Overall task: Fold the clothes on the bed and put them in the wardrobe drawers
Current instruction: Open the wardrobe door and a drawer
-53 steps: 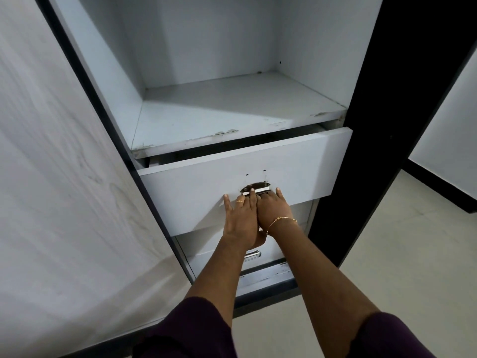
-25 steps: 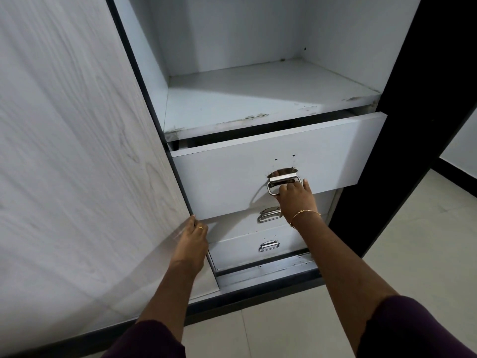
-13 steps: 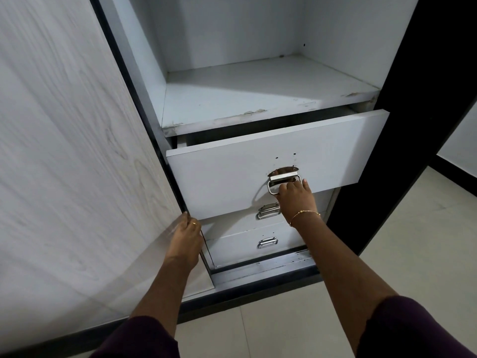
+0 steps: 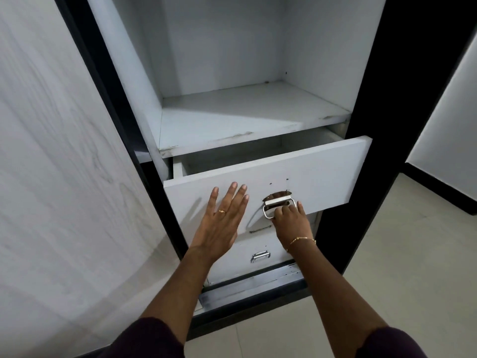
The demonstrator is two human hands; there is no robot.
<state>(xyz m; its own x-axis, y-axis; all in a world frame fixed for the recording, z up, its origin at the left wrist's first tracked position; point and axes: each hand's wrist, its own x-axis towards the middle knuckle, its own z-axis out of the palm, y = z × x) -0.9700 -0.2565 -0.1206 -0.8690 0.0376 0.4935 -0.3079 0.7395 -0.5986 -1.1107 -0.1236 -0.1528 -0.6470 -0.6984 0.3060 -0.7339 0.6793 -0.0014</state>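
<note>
The top white wardrobe drawer (image 4: 322, 174) stands pulled partway out below a bare shelf (image 4: 245, 117). My right hand (image 4: 290, 224) curls its fingers around the drawer's metal ring handle (image 4: 277, 206). My left hand (image 4: 223, 220) has straight, spread fingers over the drawer front, left of the handle; whether it touches the panel I cannot tell. The part of the drawer's inside that shows holds nothing. No clothes are in view.
The wardrobe door (image 4: 59, 177) stands open on the left, close to my left arm. Two lower drawers (image 4: 260, 255) with metal handles sit shut beneath. A black frame post (image 4: 374, 125) borders the right side, with pale floor tiles (image 4: 413, 267) beyond.
My left hand has left the wardrobe door's edge and come up in front of the drawer, fingers spread. The right hand stays on the handle and the drawer stands slightly further out.
</note>
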